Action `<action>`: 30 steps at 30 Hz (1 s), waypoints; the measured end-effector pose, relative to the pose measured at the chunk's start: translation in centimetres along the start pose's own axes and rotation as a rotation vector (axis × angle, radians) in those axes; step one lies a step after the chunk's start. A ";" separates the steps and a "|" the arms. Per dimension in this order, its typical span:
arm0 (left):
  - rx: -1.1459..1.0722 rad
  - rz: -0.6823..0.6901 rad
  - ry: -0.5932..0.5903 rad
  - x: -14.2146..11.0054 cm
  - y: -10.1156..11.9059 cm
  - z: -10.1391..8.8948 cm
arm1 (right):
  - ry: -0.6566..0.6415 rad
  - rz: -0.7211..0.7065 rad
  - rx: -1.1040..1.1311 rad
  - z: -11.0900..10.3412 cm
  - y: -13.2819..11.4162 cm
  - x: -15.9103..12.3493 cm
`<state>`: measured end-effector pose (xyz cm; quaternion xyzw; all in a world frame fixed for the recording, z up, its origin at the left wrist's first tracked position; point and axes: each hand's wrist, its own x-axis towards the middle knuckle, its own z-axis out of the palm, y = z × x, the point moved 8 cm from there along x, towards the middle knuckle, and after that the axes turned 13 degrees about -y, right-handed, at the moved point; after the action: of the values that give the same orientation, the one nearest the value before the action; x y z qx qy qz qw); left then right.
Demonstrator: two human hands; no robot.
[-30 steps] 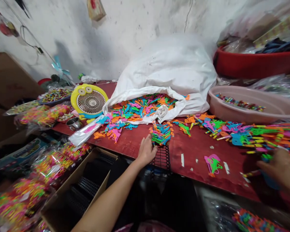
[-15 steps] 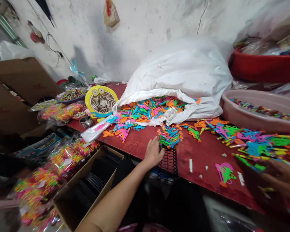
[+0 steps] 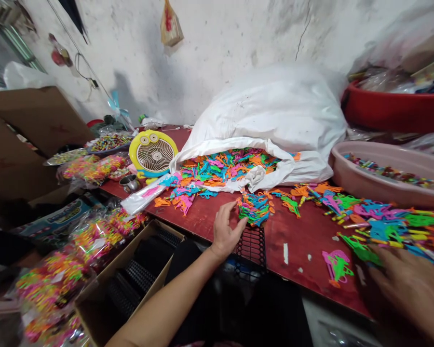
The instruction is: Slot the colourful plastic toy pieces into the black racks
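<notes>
My left hand [image 3: 228,230] is beside a small stack of flat, bright plastic toy pieces [image 3: 255,208], thumb and fingers apart along the stack's left side. The stack lies at the far end of a black wire rack [image 3: 252,243] that juts from the table edge. At the right, my right hand [image 3: 408,279], somewhat blurred, has a green plastic toy piece [image 3: 363,250] at its fingertips, low over the table; its thumb is hard to make out. Left of that hand lie a pink and a green piece [image 3: 337,267] together.
A white sack [image 3: 275,106] spills toy pieces onto the red table [image 3: 202,217]. Behind the right-hand pile [image 3: 386,221] stands a pink basin [image 3: 383,178]. A yellow fan [image 3: 154,153] and metal cup [image 3: 129,183] are at left. Below sits a carton [image 3: 130,274] of black parts.
The view has swung left, then settled. My right hand has come leftward with the green piece. My left hand's fingers have spread and risen slightly beside the stack.
</notes>
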<state>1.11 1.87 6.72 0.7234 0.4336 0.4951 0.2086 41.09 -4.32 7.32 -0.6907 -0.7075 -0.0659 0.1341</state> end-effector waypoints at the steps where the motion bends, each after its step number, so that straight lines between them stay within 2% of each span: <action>1: -0.006 0.005 0.010 0.3 0.4 0.0 | -0.033 -0.072 0.034 0.2 -2.2 0.2; 3: -0.022 -0.011 0.035 0.6 0.7 0.1 | -0.004 -0.118 0.252 0.5 -6.3 0.8; 8: -0.048 -0.031 0.099 0.5 0.5 0.5 | -0.166 -0.142 0.811 6.5 -16.6 3.8; 11: -0.062 -0.003 0.085 0.3 0.7 0.5 | -0.186 -0.083 1.025 9.5 -19.9 5.5; 15: -0.034 0.025 0.040 0.4 1.0 0.7 | -0.193 -0.090 1.110 10.5 -21.2 6.2; 24: -0.024 0.083 0.050 0.5 0.6 1.4 | -0.262 -0.042 0.955 10.4 -20.7 5.5; 30: -0.066 0.055 -0.009 0.6 1.0 1.2 | -0.259 -0.084 0.963 11.0 -21.0 5.5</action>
<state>2.68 1.99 7.29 0.7300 0.3959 0.5115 0.2207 19.06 3.27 0.30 -0.5240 -0.6957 0.3492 0.3457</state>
